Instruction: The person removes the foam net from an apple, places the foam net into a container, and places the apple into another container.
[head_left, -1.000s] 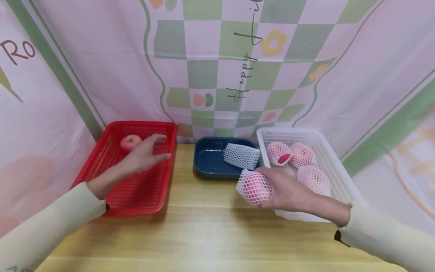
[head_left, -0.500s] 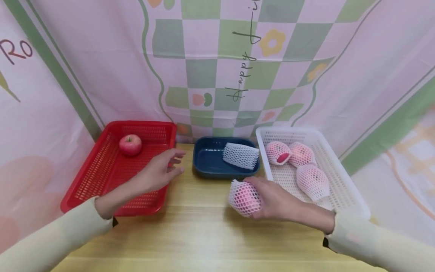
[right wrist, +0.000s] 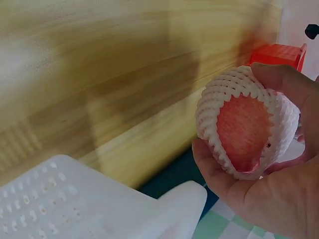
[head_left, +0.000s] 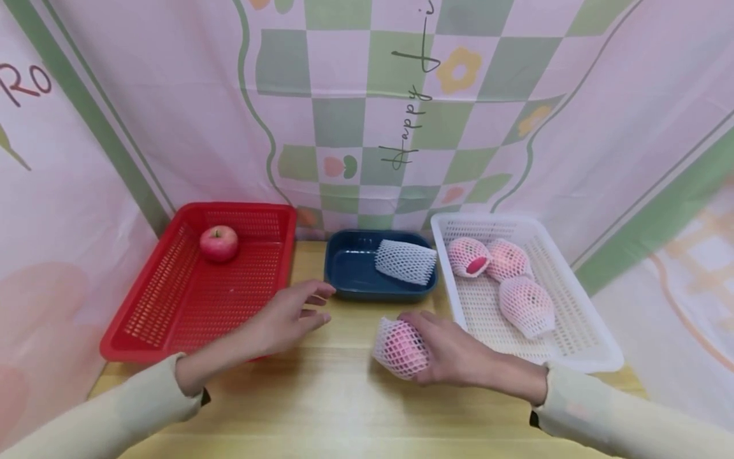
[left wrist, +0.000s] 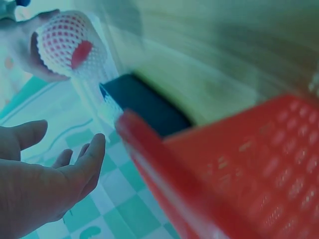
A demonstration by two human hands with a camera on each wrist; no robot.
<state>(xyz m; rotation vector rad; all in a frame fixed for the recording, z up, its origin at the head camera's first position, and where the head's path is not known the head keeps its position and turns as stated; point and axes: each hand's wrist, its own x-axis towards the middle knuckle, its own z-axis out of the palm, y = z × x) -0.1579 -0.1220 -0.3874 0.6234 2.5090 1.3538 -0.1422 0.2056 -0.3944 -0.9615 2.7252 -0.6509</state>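
Netted fruit gripped in R hand, gap to empty L hand

Key relation: fruit sits btwn the two hands, to the right of the L fingertips & a bit nearer the person, w/ bare table showing in the gap. R hand is the nearer, already on it: thumb one side, fingers the other, closed only as far as the fruit's width allows. L hand holds nothing; fingers lightly bent, thumb apart, the opening facing approx. toward the fruit. Fruit's roundish, so no clear long axis; R wrist view shows red skin thru the net's open end. Can't tell how far it clears the table.

Beyond both hands: blue tray w/ a loose net lying in its right half. L forearm crosses near corner of red basket, which has one bare apple. White basket, beyond R hand & to its right, has three more netted fruits.
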